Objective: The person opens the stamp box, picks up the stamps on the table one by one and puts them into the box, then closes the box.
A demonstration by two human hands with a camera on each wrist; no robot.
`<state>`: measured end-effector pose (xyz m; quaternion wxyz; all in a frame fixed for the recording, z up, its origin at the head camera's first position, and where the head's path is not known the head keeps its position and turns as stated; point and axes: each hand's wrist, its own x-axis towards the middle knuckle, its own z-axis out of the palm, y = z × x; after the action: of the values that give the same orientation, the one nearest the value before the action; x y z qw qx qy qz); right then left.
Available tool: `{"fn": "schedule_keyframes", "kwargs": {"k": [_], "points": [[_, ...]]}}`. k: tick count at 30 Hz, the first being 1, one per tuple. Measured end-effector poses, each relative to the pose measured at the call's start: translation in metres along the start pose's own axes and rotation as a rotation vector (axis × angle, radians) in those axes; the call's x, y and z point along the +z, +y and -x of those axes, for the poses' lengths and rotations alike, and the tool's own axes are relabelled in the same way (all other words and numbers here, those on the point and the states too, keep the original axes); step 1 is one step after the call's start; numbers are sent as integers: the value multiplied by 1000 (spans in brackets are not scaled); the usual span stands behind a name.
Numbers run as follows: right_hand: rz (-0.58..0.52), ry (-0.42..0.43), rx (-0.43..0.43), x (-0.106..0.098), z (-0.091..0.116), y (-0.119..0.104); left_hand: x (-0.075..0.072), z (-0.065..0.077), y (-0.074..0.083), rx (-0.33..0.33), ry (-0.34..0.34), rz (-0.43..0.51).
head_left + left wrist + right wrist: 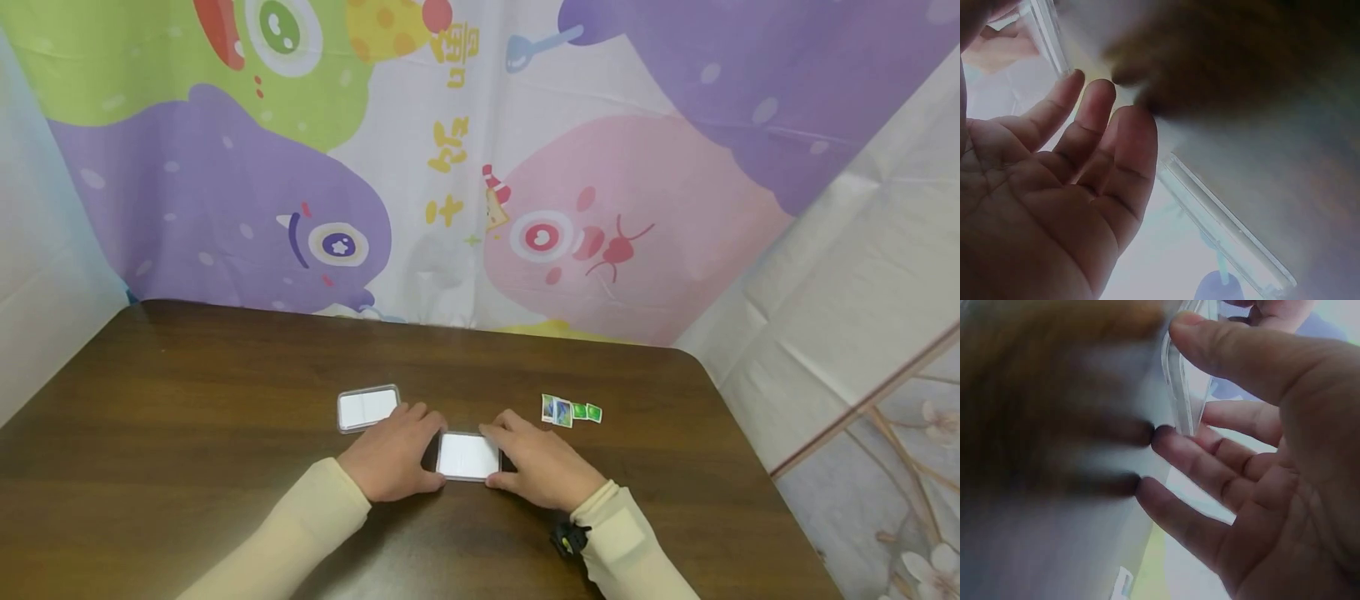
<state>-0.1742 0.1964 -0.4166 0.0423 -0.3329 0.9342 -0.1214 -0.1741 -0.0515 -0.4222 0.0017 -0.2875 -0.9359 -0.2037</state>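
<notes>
A clear plastic case (468, 457) with a white face lies flat on the table, between the two hands. The left hand (393, 454) holds its left side, thumb at the near corner and fingers at the far one. On the opposite side, the right hand (549, 463) grips the case in the same way. The right wrist view shows the right thumb (1210, 347) on the case's edge (1179, 381), with other fingertips down on the table. In the left wrist view, several left fingertips (1138, 125) also meet the tabletop.
A second clear case (367, 408) with a white face lies just beyond the left hand. Past the right hand are small picture cards (557, 411) and green pieces (587, 412) in a row. A cartoon-printed cloth (435, 275) hangs behind the brown table (187, 467).
</notes>
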Motion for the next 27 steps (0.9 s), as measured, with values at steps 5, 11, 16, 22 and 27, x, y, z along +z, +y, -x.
{"fn": "schedule_keyframes", "kwargs": {"k": [5,11,16,22,27], "points": [[-57,-37,-11,0,0,-1,-1,2,-1,1,1,-18],[-70,-62,9,1,0,-2,-2,2,-1,5,2,-21],[-82,-62,1,2,1,-2,-1,1,-1,1,-2,-22],[-84,-55,-5,1,1,0,0,0,-1,-13,-15,-15],[-73,-54,-4,1,0,-1,-1,1,-1,-22,-16,-12]]}}
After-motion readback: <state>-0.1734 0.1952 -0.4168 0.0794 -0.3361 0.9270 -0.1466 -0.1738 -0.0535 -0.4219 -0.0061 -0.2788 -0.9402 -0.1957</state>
